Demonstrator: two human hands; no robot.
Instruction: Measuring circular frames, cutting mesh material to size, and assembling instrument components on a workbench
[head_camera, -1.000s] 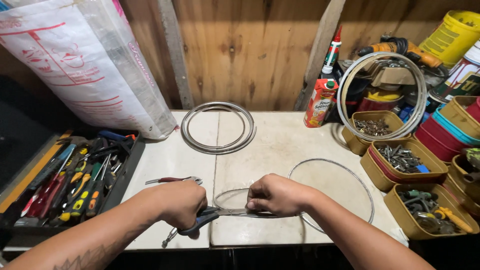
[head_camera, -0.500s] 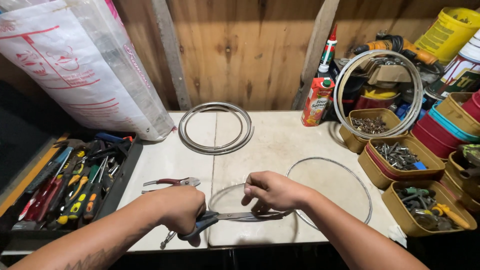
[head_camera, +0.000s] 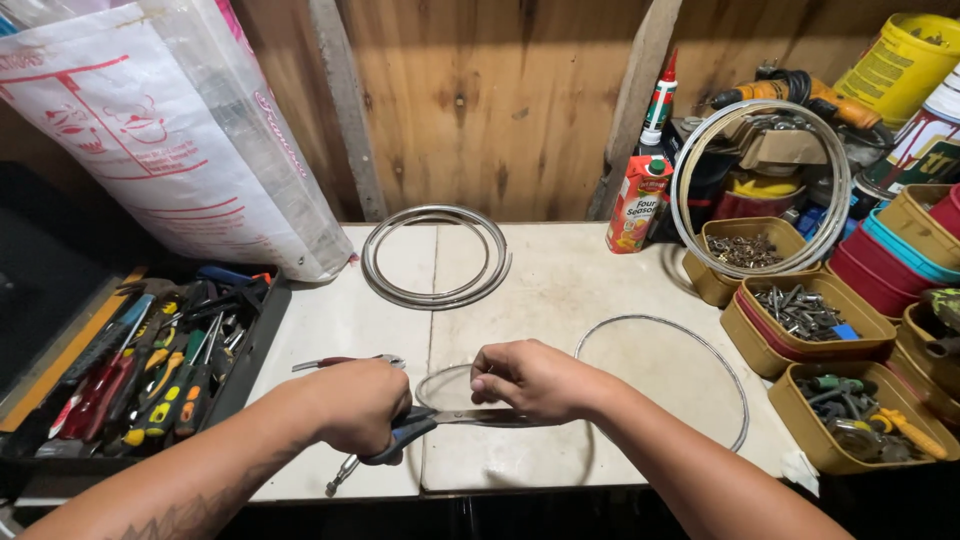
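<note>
From the head camera, your left hand (head_camera: 355, 408) was closed in a fist around the blue handles of the pliers (head_camera: 440, 425), whose metal nose ran rightward from your fingers into your right hand (head_camera: 535, 380). Your right fingers (head_camera: 492, 385) were curled narrow, pinching a thin wire loop (head_camera: 440, 385) just where the nose of the pliers met it; the loop arced up and leftward from those fingertips, lying on the white table (head_camera: 560, 290). A second pair of pliers with red handles (head_camera: 345, 362) lay just beyond your left knuckles. A larger wire ring (head_camera: 700, 340) lay flat to the right of your right wrist. A coil of wire rings (head_camera: 436, 257) sat well beyond both hands, near the wooden wall. The tool tray (head_camera: 150, 370) sat left of your left forearm.
</note>
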